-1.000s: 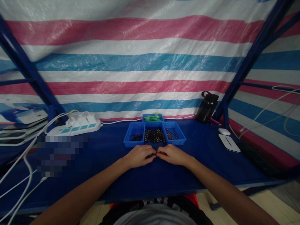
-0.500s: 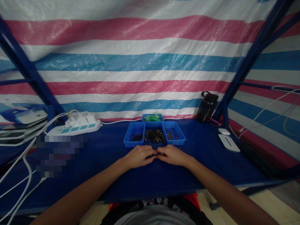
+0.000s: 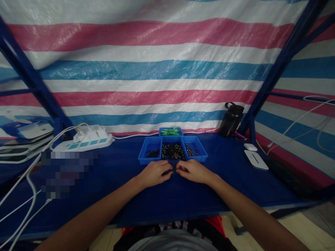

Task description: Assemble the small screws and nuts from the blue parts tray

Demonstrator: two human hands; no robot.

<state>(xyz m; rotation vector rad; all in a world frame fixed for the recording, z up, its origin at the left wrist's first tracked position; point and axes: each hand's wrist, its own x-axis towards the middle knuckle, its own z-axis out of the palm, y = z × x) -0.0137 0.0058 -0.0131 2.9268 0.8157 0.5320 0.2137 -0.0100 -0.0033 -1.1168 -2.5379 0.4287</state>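
Observation:
Just in front of the blue trays, my left hand (image 3: 156, 173) has its thumb and fingers bent toward each other in a pinch. Facing it across a small gap, my right hand (image 3: 195, 171) is curled the same way. Anything between the fingertips of either hand is too small to make out. The left blue tray (image 3: 141, 156) holds thin black pieces. In the middle tray lies a heap of small black and metallic parts (image 3: 172, 151). The right blue tray (image 3: 202, 153) has a few little metal parts (image 3: 192, 150). Behind them, a small tray holds green pieces (image 3: 170, 131).
A white power strip (image 3: 89, 141) with cables lies at the left, near stacked devices (image 3: 26, 143). At the right back stands a dark bottle (image 3: 231, 119). A white flat device (image 3: 255, 159) and a small white case (image 3: 250, 147) lie at the right. Blue frame posts flank the table.
My two hands have drawn slightly apart. Their fingertips met before, and a narrow gap now lies between them. The trays have stayed in place.

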